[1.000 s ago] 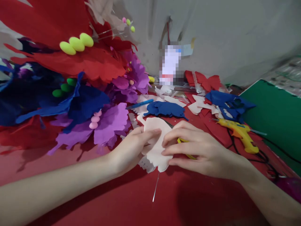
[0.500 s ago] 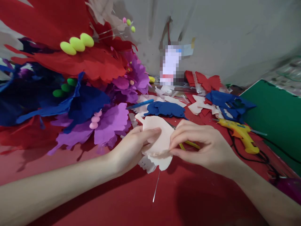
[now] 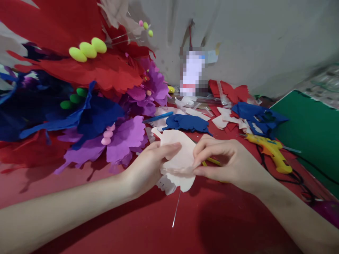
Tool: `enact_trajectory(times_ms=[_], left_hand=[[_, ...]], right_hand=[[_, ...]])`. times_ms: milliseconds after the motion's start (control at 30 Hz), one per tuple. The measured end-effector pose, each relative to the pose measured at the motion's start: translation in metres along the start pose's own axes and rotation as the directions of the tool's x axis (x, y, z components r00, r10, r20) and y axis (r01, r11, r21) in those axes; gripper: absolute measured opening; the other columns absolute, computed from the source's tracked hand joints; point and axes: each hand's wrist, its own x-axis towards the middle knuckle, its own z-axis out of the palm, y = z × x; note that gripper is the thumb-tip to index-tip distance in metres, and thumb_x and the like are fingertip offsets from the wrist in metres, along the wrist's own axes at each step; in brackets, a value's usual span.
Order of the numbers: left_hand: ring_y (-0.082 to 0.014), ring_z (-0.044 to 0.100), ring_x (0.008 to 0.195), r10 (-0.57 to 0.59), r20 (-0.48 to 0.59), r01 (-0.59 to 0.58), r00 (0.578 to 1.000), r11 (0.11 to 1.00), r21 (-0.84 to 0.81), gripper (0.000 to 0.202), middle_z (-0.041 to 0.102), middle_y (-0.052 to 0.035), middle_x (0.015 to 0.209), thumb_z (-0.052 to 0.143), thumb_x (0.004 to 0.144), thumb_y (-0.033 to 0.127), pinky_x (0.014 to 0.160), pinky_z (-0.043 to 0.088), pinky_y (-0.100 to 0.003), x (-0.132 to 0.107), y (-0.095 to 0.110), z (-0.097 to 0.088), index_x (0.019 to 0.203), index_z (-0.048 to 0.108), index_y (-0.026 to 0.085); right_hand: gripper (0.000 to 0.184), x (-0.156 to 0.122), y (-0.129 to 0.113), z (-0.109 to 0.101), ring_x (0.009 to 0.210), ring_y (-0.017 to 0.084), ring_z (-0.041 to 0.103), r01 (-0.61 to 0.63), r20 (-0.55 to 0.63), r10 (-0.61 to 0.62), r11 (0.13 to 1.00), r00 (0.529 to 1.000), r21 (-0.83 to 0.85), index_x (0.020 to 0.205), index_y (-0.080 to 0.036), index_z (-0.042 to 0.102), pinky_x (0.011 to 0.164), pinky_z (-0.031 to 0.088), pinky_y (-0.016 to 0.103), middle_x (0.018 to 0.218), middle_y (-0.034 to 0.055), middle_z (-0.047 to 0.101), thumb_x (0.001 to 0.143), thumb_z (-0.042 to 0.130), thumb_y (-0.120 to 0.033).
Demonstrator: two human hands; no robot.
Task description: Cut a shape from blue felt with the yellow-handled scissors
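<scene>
A pale pink butterfly cutout [image 3: 178, 148] with scalloped edges is held upright before me, creased across its lower part. My left hand [image 3: 156, 162] grips it from the left, thumb flat on its face and the other fingers behind. On the right edge, close to the crease, the fingertips of my right hand [image 3: 219, 158] pinch it. Under the cutout, a thin shiny strand [image 3: 175, 213] runs down over the red table [image 3: 148, 225]. Yellow handles [image 3: 213, 161], perhaps of scissors, are partly hidden behind my right hand.
Red, blue and purple butterflies [image 3: 124, 141] crowd the left side. Blue cutouts [image 3: 186, 122] and a blue pen [image 3: 159, 116] lie behind my hands. To the right are a yellow glue gun [image 3: 272, 150] with a black cord and a green board [image 3: 309, 130]. A blurred-out screen [image 3: 194, 70] stands against the wall.
My right hand has shifted slightly to the right along with the edge it pinches, and the crease looks a little more pulled. My left hand has barely moved.
</scene>
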Motion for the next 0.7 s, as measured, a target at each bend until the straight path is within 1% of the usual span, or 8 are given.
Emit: enact_trajectory(times_ms=[100,233,300,367,433,533,600,700], left_hand=[[-0.0105,0.051,0.048,-0.018,0.042,0.019,0.999,0.999,-0.035,0.017,0.057,-0.0005,0.054,0.052,0.079,0.02,0.048,0.039,-0.02,0.001,-0.001,-0.001,0.063,0.058,0.013],[-0.0101,0.049,0.042,-0.008,0.144,0.025,0.99,0.993,-0.12,0.035,0.055,0.0005,0.05,0.049,0.08,0.045,0.041,0.037,-0.019,0.003,-0.003,-0.004,0.063,0.057,0.016],[-0.0116,0.051,0.044,0.028,0.17,-0.007,0.985,0.992,-0.123,0.04,0.056,0.0001,0.051,0.049,0.076,0.055,0.042,0.039,-0.02,0.004,-0.003,-0.005,0.069,0.06,0.017],[-0.0126,0.052,0.047,0.051,0.14,-0.035,0.989,0.993,-0.113,0.042,0.056,0.0001,0.052,0.049,0.073,0.058,0.044,0.04,-0.02,0.004,-0.002,-0.005,0.072,0.062,0.019],[-0.0129,0.051,0.049,0.033,0.094,-0.024,0.995,0.996,-0.091,0.038,0.055,0.0006,0.05,0.053,0.071,0.056,0.047,0.041,-0.021,0.003,-0.001,-0.004,0.072,0.063,0.019],[-0.0132,0.054,0.055,0.012,0.071,-0.009,0.997,0.999,-0.043,0.021,0.058,0.0003,0.056,0.066,0.067,0.037,0.054,0.044,-0.022,0.0,-0.001,-0.002,0.073,0.064,0.017],[-0.013,0.056,0.061,0.032,0.039,-0.032,0.999,0.999,-0.009,0.015,0.062,-0.0007,0.066,0.069,0.065,0.026,0.058,0.044,-0.022,-0.001,-0.003,-0.002,0.074,0.064,0.016],[-0.011,0.054,0.056,0.049,-0.017,-0.048,0.999,0.997,0.065,0.014,0.062,0.0003,0.065,0.068,0.066,0.026,0.051,0.04,-0.02,-0.002,-0.004,-0.001,0.074,0.063,0.016]], right_hand=[[0.009,0.001,0.0,0.0,0.069,0.009,0.05,-0.071,-0.035,0.075,0.991,0.997,0.116,0.062,-0.021,0.065,0.064,0.039,0.023,0.068,-0.0026,0.055,0.063,0.072,-0.025],[0.012,0.002,0.004,0.0,0.062,0.006,0.05,-0.151,-0.091,0.19,0.933,0.978,0.326,0.063,-0.019,0.061,0.06,0.041,0.019,0.068,-0.0034,0.055,0.067,0.07,-0.026],[0.011,0.004,0.007,0.0,0.063,0.006,0.051,-0.138,-0.173,0.234,0.888,0.957,0.438,0.071,-0.019,0.059,0.06,0.043,0.018,0.07,-0.0027,0.056,0.073,0.065,-0.028],[0.01,0.007,0.01,0.0,0.063,0.008,0.051,-0.083,-0.252,0.252,0.841,0.934,0.535,0.078,-0.019,0.055,0.056,0.043,0.019,0.074,-0.0011,0.056,0.078,0.058,-0.028],[0.007,0.011,0.011,-0.001,0.06,0.008,0.05,-0.039,-0.281,0.262,0.79,0.923,0.611,0.08,-0.019,0.052,0.048,0.039,0.019,0.079,0.0008,0.057,0.082,0.05,-0.025],[0.008,0.015,0.01,0.0,0.061,0.009,0.049,-0.006,-0.307,0.285,0.741,0.908,0.672,0.078,-0.017,0.047,0.043,0.035,0.019,0.086,0.0025,0.056,0.083,0.042,-0.02],[0.008,0.015,0.009,0.001,0.062,0.009,0.048,0.003,-0.326,0.288,0.745,0.901,0.667,0.076,-0.017,0.045,0.043,0.036,0.019,0.085,0.0029,0.055,0.083,0.041,-0.02],[0.009,0.009,0.009,0.005,0.064,0.009,0.048,0.032,-0.332,0.201,0.813,0.922,0.581,0.077,-0.018,0.045,0.049,0.04,0.017,0.08,0.0018,0.054,0.085,0.042,-0.022]])
